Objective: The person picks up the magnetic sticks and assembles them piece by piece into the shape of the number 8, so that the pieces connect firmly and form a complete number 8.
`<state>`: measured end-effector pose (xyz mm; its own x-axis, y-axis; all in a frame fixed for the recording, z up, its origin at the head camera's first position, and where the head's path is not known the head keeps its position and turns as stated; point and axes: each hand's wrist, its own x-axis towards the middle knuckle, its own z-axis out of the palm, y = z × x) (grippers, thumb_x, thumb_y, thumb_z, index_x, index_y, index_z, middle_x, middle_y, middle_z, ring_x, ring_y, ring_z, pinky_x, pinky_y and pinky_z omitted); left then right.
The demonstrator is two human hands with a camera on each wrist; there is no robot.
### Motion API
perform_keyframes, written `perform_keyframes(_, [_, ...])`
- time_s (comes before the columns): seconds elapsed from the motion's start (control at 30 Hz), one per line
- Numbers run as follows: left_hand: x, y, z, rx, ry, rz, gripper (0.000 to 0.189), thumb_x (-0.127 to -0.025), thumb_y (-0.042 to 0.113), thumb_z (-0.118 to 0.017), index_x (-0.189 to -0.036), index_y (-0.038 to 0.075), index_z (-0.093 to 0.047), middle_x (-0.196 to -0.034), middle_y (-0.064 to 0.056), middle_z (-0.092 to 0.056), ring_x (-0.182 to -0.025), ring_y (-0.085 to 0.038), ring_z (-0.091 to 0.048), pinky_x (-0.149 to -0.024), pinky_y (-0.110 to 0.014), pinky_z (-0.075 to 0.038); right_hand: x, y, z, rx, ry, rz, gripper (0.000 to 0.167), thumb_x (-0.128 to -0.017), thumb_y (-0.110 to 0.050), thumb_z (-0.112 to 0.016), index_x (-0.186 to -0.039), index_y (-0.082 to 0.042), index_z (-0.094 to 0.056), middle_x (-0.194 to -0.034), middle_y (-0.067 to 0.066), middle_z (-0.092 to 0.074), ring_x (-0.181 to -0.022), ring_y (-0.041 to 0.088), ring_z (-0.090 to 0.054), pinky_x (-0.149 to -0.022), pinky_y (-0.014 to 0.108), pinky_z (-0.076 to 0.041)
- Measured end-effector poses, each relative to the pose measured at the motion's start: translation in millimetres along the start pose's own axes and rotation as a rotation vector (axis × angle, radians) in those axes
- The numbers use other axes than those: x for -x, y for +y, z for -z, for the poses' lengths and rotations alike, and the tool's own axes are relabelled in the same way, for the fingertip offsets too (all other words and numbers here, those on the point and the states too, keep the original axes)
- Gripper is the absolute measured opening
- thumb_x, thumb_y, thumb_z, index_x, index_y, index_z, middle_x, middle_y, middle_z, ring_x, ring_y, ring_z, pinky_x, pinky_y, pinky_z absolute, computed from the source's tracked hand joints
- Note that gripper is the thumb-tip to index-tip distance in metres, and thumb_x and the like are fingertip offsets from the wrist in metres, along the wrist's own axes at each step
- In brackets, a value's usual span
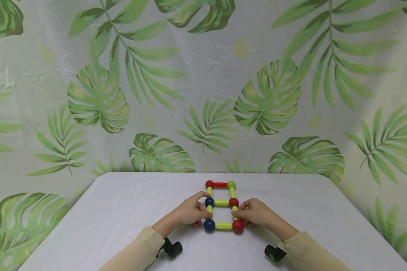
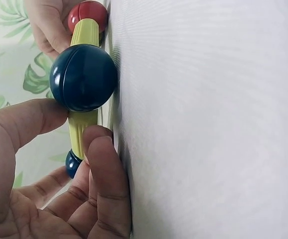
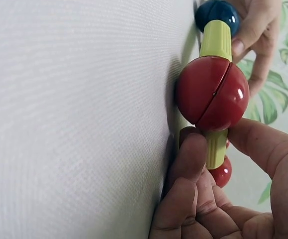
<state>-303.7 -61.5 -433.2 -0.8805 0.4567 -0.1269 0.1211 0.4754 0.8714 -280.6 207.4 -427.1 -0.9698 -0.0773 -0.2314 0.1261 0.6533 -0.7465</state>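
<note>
A ladder-shaped frame of balls and rods lies flat on the table. Its near end has a blue ball (image 1: 209, 225) and a red ball (image 1: 237, 226) joined by a yellow-green rod (image 1: 223, 226). Another blue ball (image 1: 209, 202) and red ball (image 1: 234, 202) form the middle row. At the far end, a red rod (image 1: 220, 184) links a red ball (image 1: 209, 184) and a green ball (image 1: 231, 184). My left hand (image 1: 191, 210) pinches the near left side rod (image 2: 79, 133). On the opposite side, my right hand (image 1: 255, 213) pinches the near right side rod (image 3: 216, 148).
The white table (image 1: 129, 199) runs back to a leaf-patterned curtain (image 1: 203, 86). Dark wrist devices show below both sleeves, one on the left (image 1: 172, 248) and one on the right (image 1: 274, 253).
</note>
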Motion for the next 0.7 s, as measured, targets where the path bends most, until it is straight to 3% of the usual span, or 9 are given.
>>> perform_keyframes(0.7, [5.1,3.7,-1.9,-0.039,0.004,-0.026,0.064,-0.094,0.020,-0.083,-0.149,0.019,-0.051,-0.091,-0.003,-0.068,-0.061,-0.015,-0.063,-0.054,-0.028,-0.052,7.5,-1.9,3.1,0.042,0.000,0.012,0.028,-0.095,-0.031,-0.083,-0.100,-0.007,-0.069,-0.075,0.001,-0.069,-0.066,0.015,-0.061,-0.062,0.027,-0.051])
